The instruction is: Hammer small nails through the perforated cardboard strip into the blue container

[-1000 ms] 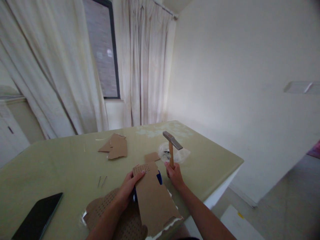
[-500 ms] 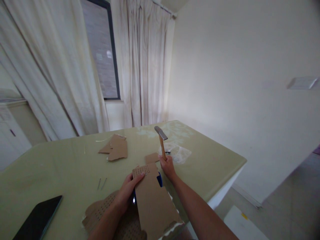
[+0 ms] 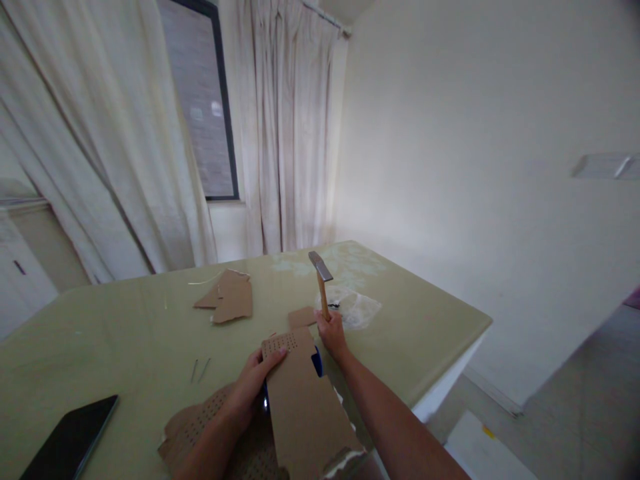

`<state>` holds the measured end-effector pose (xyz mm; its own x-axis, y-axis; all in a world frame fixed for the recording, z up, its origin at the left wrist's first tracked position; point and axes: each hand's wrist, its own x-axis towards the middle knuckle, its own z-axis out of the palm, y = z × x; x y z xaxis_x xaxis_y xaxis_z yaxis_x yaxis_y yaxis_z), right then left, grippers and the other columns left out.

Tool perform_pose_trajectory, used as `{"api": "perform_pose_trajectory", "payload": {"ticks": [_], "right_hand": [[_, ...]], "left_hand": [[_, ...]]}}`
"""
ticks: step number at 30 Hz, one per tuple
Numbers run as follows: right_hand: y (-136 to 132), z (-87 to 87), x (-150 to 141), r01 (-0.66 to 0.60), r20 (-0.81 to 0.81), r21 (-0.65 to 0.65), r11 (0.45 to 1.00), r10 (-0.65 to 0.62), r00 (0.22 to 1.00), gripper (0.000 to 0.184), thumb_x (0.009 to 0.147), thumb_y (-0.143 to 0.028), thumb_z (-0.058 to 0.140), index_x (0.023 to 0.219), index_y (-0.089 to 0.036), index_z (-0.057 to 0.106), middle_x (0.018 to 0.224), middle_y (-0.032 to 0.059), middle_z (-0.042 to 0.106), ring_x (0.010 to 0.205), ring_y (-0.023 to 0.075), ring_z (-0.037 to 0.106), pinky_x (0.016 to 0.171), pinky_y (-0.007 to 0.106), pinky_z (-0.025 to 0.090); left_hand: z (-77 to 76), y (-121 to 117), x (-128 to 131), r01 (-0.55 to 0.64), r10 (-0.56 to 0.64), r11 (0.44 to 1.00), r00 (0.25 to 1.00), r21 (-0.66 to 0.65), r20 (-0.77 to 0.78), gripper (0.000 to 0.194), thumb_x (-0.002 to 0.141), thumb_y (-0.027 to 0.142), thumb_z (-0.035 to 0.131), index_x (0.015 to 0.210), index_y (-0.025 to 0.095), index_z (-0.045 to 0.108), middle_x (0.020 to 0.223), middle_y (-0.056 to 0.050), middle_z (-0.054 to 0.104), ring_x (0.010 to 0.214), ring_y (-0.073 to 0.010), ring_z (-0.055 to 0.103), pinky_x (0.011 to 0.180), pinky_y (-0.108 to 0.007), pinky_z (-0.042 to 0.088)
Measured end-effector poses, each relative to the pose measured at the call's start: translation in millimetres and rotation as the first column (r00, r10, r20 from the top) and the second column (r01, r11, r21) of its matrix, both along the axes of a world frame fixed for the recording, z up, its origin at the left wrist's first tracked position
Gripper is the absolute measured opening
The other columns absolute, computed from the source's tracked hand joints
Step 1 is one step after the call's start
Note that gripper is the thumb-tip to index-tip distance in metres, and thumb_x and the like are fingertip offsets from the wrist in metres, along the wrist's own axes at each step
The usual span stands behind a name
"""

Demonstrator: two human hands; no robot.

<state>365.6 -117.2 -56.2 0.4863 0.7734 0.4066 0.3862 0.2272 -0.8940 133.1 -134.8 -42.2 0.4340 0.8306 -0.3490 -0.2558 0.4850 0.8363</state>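
My right hand [image 3: 331,332] is wrapped round the wooden handle of a hammer [image 3: 323,273], whose metal head points up above the table. My left hand [image 3: 255,380] grips the left edge of a cardboard piece [image 3: 303,400], thumb on top near rows of small punched holes. A blue object [image 3: 317,361] shows at the cardboard's right edge, mostly hidden beneath it. Under my left forearm lies another perforated cardboard piece [image 3: 193,427]. Two nails [image 3: 200,370] rest on the table to the left of my left hand.
A dark phone or tablet [image 3: 70,437] lies at the table's near left. Torn cardboard scraps [image 3: 233,297] sit farther back. Beyond my right hand are a small cardboard square [image 3: 301,317] and a clear plastic bag [image 3: 360,310]. The table edge [image 3: 450,367] runs along the right.
The view has shifted very slightly, so everything sits a little farther left. Both hands keep their holds on the hammer and the cardboard piece.
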Motion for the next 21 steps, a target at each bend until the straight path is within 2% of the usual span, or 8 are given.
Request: {"api": "perform_pose_trajectory", "payload": {"ticks": [7, 15, 21], "right_hand": [[2.2, -2.4, 1.2, 0.001, -0.021, 0.009, 1.000, -0.001, 1.000, 0.049, 0.086, -0.055, 0.055, 0.056, -0.025, 0.030, 0.051, -0.0045, 0.026, 0.052, 0.0087, 0.026, 0.052, 0.027, 0.022], [1.7, -1.1, 1.1, -0.012, 0.005, 0.008, 1.000, 0.012, 1.000, 0.050, 0.087, -0.055, 0.055, 0.057, -0.025, 0.028, 0.052, -0.0046, 0.026, 0.053, 0.0089, 0.025, 0.054, 0.028, 0.022], [2.5, -1.7, 0.6, -0.007, 0.014, -0.007, 1.000, 0.007, 1.000, 0.049, 0.086, -0.056, 0.055, 0.057, -0.025, 0.029, 0.053, -0.0045, 0.026, 0.053, 0.0093, 0.026, 0.055, 0.028, 0.023]], "left_hand": [[2.7, -1.9, 0.6, -0.021, 0.021, 1.000, 1.000, 0.016, -0.020, 0.073, 0.084, 0.037, 0.094, 0.147, 0.015, 0.063, 0.104, -0.018, 0.084, 0.088, -0.0316, 0.084, 0.076, -0.038, 0.069], [7.5, -5.5, 1.9, -0.034, 0.034, 0.999, 0.999, 0.006, -0.008, 0.070, 0.085, 0.036, 0.093, 0.146, 0.016, 0.064, 0.107, -0.018, 0.083, 0.091, -0.0320, 0.084, 0.078, -0.038, 0.069], [4.3, -3.2, 1.1, -0.018, 0.018, 1.000, 1.000, 0.024, -0.004, 0.075, 0.084, 0.038, 0.093, 0.149, 0.017, 0.061, 0.110, -0.018, 0.083, 0.090, -0.0302, 0.084, 0.077, -0.037, 0.068]]}}
